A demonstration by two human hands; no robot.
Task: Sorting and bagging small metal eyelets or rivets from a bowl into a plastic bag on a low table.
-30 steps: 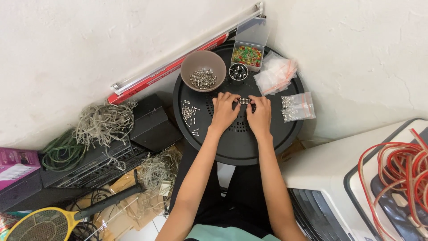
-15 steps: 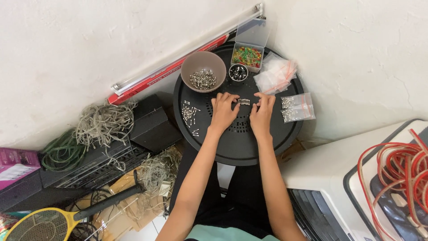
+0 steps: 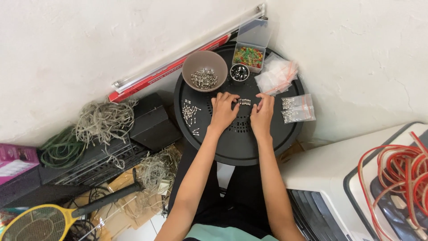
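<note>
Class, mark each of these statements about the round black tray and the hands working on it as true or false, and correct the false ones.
1. Both hands, left hand and right hand, rest on the round black tray. True.
2. The brown bowl is empty. False: it holds small metal parts.
3. A short row of small metal parts lies between the fingertips. True.
4. The clear box of coloured pieces is shut. False: its lid stands open.
5. The yellow racket lies on the tray. False: it is on the floor, lower left.
</note>
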